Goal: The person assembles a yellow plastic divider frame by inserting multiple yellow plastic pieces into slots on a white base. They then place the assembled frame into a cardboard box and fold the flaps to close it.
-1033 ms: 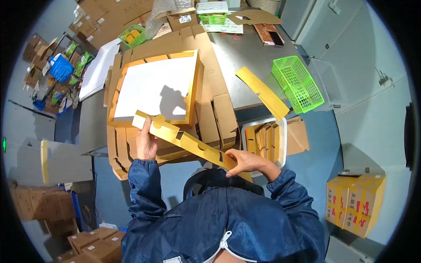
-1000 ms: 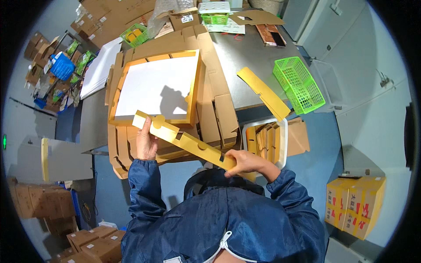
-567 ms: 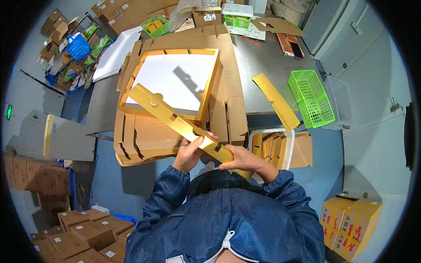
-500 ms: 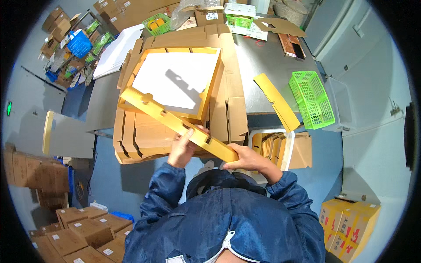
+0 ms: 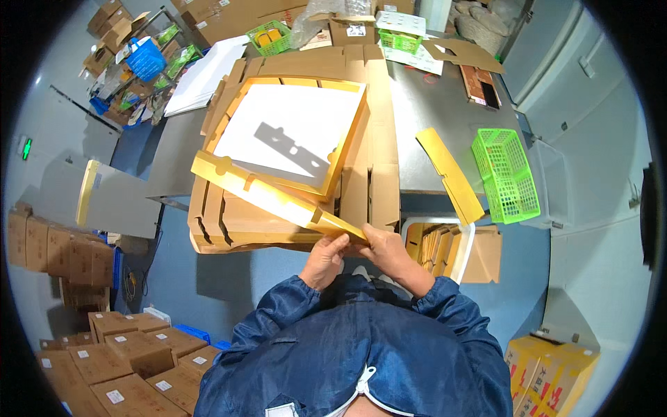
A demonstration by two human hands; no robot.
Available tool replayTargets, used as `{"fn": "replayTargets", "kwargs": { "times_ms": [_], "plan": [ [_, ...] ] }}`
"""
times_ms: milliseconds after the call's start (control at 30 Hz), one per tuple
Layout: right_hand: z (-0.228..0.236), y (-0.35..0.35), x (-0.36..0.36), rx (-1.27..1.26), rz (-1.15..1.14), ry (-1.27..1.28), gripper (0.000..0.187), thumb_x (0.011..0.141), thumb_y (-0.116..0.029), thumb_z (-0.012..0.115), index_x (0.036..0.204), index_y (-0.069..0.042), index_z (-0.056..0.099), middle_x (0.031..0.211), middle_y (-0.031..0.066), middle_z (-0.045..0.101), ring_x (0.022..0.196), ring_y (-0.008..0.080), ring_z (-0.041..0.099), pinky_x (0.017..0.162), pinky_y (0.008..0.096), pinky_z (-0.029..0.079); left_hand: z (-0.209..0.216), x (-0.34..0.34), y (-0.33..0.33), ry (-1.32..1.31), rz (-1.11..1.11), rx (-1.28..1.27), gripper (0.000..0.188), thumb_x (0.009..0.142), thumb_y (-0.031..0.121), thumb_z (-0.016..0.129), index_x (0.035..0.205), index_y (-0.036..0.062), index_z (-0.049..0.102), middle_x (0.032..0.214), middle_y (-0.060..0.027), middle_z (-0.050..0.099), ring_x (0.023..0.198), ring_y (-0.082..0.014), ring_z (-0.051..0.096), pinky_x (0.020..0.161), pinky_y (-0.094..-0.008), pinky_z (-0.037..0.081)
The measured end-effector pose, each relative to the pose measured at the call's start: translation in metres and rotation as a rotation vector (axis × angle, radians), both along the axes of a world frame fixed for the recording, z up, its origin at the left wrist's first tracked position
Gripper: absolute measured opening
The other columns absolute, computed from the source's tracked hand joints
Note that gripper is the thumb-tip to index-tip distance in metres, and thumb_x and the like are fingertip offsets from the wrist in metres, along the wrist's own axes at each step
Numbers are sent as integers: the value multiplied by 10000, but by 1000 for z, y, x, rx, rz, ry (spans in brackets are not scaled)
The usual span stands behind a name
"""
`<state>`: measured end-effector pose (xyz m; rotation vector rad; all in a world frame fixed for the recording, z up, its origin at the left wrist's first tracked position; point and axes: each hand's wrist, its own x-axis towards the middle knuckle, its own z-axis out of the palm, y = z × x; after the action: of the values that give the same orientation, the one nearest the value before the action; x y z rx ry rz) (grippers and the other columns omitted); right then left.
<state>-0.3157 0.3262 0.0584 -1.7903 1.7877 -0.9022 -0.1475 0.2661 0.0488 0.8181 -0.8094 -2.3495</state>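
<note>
A long yellow folded cardboard strip [image 5: 271, 200] slants from over the table's left part down to my two hands. My right hand [image 5: 390, 254] grips its near end between thumb and fingers. Beside it, my left hand [image 5: 325, 261] pinches the lower edge close to that same end. Notches and a round tab show along the strip. Behind it lies a shallow yellow box frame [image 5: 346, 149] with a white sheet [image 5: 278, 111] inside, on flattened brown cardboard [image 5: 381, 132]. The strip casts a shadow on the sheet.
Right of the cardboard, another yellow strip [image 5: 451, 179] lies across the metal table [image 5: 417, 97] edge, near a green basket [image 5: 506, 175]. Below stands a white bin [image 5: 460, 254] holding folded yellow pieces. Stacked brown cartons [image 5: 139, 353] fill the lower left; a yellow-taped carton [image 5: 552, 372] stands lower right.
My left hand has slid down the strip toward its near end, close to my right hand. The strip has turned, its inner face showing more. The view has shifted slightly.
</note>
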Motion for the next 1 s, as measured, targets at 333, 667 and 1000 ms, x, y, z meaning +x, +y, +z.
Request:
{"fn": "replayTargets", "kwargs": {
  "times_ms": [333,667,1000],
  "plan": [
    [-16,-22,16,-4,198,210,177,758,-151,656,851,-51,544,711,160,605,682,345,625,567,412,494,-15,31,3,8,101,147,262,887,157,633,1127,69,579,1088,-44,615,1024,-181,548,923,-337,408],
    [-4,-73,51,-13,310,281,171,787,-155,612,851,-41,502,737,158,600,693,347,619,573,421,491,-9,76,-38,158,50,264,335,927,213,579,1226,68,535,1198,-34,571,1088,-183,519,963,-366,400],
    [59,-139,-15,342,159,293,187,818,-192,633,936,-52,596,819,204,618,791,393,601,665,445,477,151,216,-220,-1272,-122,-1963,697,688,365,766,1244,54,484,1211,-172,511,1213,-338,437,1045,-530,274]
  ]
}}
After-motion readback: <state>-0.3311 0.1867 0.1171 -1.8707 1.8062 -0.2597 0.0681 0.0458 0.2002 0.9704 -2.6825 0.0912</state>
